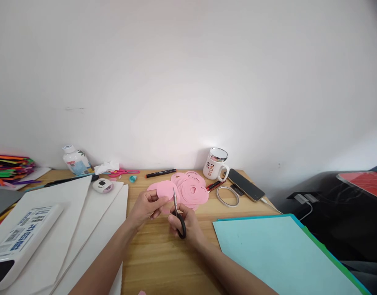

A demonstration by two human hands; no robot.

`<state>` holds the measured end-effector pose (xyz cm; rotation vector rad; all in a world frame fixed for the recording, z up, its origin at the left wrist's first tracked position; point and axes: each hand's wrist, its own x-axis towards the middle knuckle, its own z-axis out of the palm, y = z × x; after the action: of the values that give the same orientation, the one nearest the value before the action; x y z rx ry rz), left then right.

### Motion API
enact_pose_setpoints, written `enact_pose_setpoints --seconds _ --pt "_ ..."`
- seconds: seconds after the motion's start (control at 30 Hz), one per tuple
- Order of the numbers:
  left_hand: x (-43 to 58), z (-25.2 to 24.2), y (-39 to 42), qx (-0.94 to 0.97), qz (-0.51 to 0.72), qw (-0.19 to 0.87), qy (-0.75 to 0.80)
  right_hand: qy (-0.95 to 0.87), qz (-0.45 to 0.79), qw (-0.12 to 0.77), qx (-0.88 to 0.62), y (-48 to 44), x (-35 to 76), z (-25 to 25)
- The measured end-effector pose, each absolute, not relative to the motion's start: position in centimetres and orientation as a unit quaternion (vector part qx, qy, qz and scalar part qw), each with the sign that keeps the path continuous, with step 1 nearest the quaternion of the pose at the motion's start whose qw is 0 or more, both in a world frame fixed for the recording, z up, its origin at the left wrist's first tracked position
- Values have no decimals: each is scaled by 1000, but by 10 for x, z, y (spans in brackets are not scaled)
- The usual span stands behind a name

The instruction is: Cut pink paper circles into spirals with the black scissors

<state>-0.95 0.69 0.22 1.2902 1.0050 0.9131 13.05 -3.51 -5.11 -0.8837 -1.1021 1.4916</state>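
Note:
My left hand (149, 207) pinches a round piece of pink paper (165, 190) between thumb and fingers, just above the wooden desk. Black-handled scissors (181, 226) sit in my right hand (187, 225), fingers wrapped round the handles. Their metal blades point away from me at the right edge of the pink piece; whether they are cutting into it I cannot tell. Behind and to the right of both hands lies a loose pile of pink paper rounds (192, 190), some with spiral cut lines.
A white mug (215, 164), a phone (246, 184) on a cable and a tape roll (227, 196) stand right of the pile. Light blue paper sheets (262, 246) lie at right, white sheets (96, 241) at left. A black marker (161, 173) lies near the wall.

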Motion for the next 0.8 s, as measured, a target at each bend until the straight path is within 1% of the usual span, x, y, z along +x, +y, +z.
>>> enact_pose_setpoints --seconds 0.3,0.57,0.8 --pt "-9 2 8 540 399 598 439 -459 624 506 -380 -35 128 -52" --pt "-11 0 7 554 369 602 441 -466 610 521 -374 -35 131 -49" --pt "-11 -1 8 563 374 596 434 -459 617 519 -372 -35 133 -46"
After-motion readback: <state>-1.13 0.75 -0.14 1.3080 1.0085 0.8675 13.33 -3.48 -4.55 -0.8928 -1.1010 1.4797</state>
